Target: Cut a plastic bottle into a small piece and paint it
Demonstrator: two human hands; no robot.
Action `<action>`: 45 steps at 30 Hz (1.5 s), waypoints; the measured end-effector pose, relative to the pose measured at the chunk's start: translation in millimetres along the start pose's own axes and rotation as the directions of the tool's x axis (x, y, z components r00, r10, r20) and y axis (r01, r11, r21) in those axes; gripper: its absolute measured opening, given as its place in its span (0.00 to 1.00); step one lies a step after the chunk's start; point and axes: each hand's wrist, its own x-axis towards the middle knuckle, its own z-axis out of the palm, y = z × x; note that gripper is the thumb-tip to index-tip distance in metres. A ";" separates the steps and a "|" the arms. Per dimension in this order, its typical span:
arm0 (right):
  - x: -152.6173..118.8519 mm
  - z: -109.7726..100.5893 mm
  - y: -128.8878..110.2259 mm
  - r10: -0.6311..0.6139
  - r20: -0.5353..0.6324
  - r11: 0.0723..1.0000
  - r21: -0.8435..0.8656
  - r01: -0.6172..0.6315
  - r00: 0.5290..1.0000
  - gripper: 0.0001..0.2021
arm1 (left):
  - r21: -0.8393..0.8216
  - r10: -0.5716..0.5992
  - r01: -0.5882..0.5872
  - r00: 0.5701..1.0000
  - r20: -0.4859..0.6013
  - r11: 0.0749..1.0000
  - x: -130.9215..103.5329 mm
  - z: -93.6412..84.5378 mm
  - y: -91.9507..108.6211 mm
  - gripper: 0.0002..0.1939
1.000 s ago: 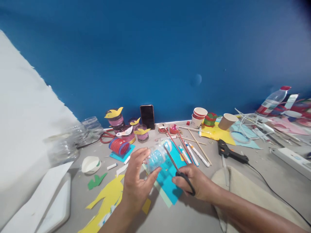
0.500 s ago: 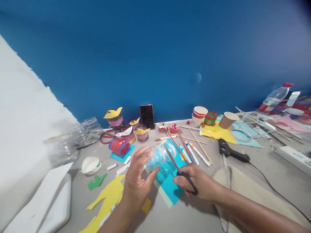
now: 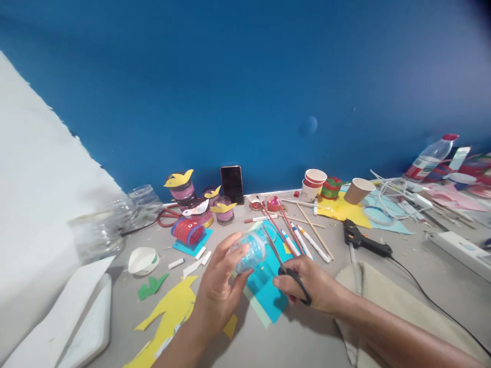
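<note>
My left hand (image 3: 224, 273) is closed around a clear piece of plastic bottle (image 3: 251, 250), holding it tilted above a bright blue sheet of paper (image 3: 268, 291). The blue of the paper shows through the plastic. In my right hand (image 3: 309, 283) is a pair of scissors (image 3: 282, 263) with black handles. Its blades point up and away, right beside the bottle's cut end. Whether the blades touch the plastic I cannot tell. Beneath the blue sheet lies a pale green sheet (image 3: 258, 308).
Several markers (image 3: 307, 243) and thin sticks lie behind the blue sheet. A black glue gun (image 3: 366, 243) with a cord rests to the right on the table. Yellow paper (image 3: 169, 312) lies at left. Against the wall stand a phone (image 3: 232, 184) and paper cups (image 3: 312, 185).
The bottle piece has turned in my left hand and its far end has drawn back toward the left. My right hand with the scissors has hardly moved.
</note>
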 end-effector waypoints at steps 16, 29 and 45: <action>5.7 -14.0 6.5 -0.036 -0.105 0.968 0.244 0.061 0.994 0.24 | -0.460 -0.534 0.511 0.840 0.091 0.726 -2.6 7.6 13.6 0.25; 11.9 -41.5 1.2 -0.079 -0.363 0.983 0.124 0.132 0.928 0.28 | -0.711 -0.733 0.684 0.567 0.375 0.165 10.7 4.5 19.1 0.45; 14.8 -64.3 11.5 -0.127 -0.544 0.960 0.141 0.240 0.829 0.16 | 0.047 -0.613 0.679 0.629 0.479 0.733 42.9 3.7 36.5 0.12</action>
